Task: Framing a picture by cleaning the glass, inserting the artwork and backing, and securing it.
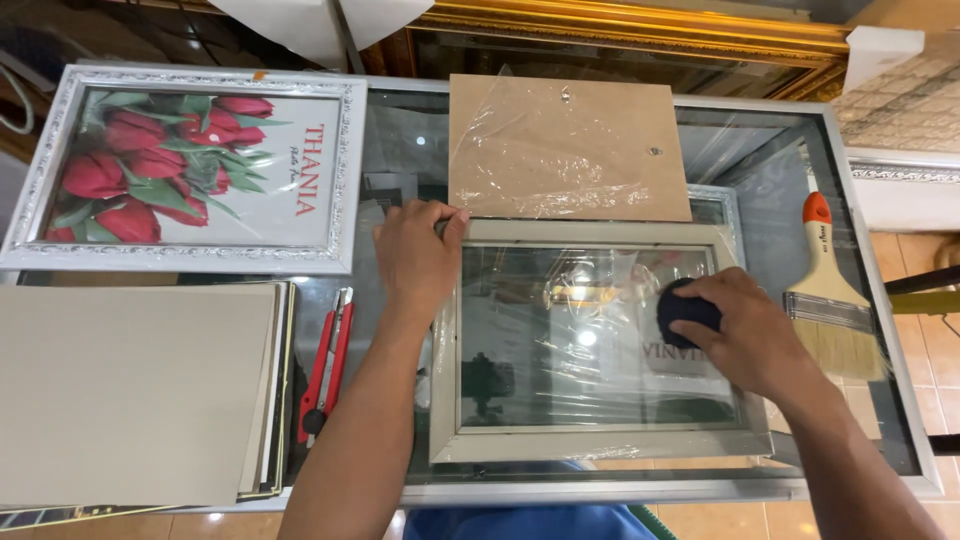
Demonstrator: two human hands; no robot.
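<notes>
A pale beige picture frame [600,444] with a glass pane lies flat on the glass table [880,440], loose clear plastic film around it. My left hand [418,255] presses down on the frame's top left corner. My right hand [745,335] holds a dark blue cloth [685,312] against the glass near the frame's right side.
A brown backing board [570,145] under plastic film lies behind the frame. A white frame with a red tulip picture [190,170] sits at the far left. A stack of beige boards [130,390], a red utility knife [328,365] and a wide paintbrush [830,300] are also on the table.
</notes>
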